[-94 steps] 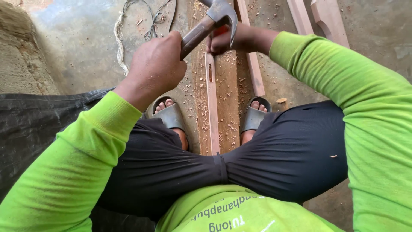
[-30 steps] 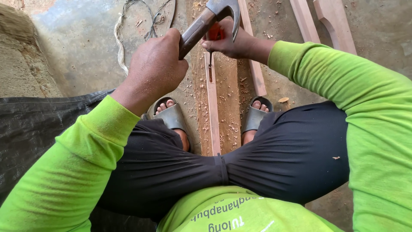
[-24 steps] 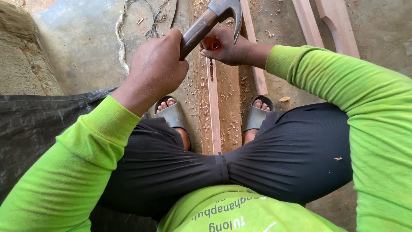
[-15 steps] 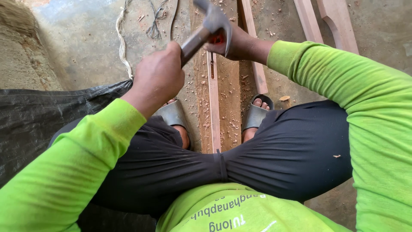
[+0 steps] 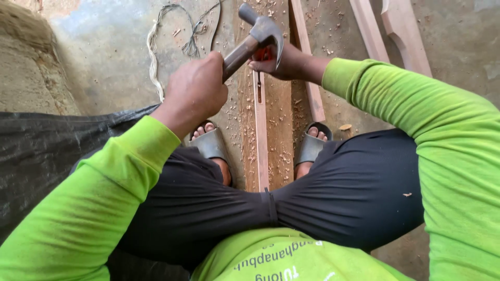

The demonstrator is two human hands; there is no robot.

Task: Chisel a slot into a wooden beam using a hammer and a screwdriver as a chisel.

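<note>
My left hand (image 5: 195, 92) grips the wooden handle of a claw hammer (image 5: 260, 32), whose steel head hangs just above my right hand. My right hand (image 5: 284, 62) is closed around a red-handled chisel (image 5: 259, 83). The chisel's dark blade points down onto a narrow wooden strip (image 5: 261, 140). That strip lies on a wider plank (image 5: 281, 114) running between my feet. I squat over the plank in grey sandals (image 5: 211, 143), black trousers and a bright green long-sleeved shirt. The chisel's handle is mostly hidden by my fingers.
Wood chips litter the plank and the concrete floor. Another slat (image 5: 307, 57) lies right of the plank. Two shaped wooden pieces (image 5: 403, 31) rest at the top right. A frayed cord (image 5: 155, 47) lies top left, and a black sheet (image 5: 36, 156) covers the left.
The hammer has swung down from higher up towards the chisel's top and sits close over my right hand. My right hand stays on the chisel at the same spot on the strip.
</note>
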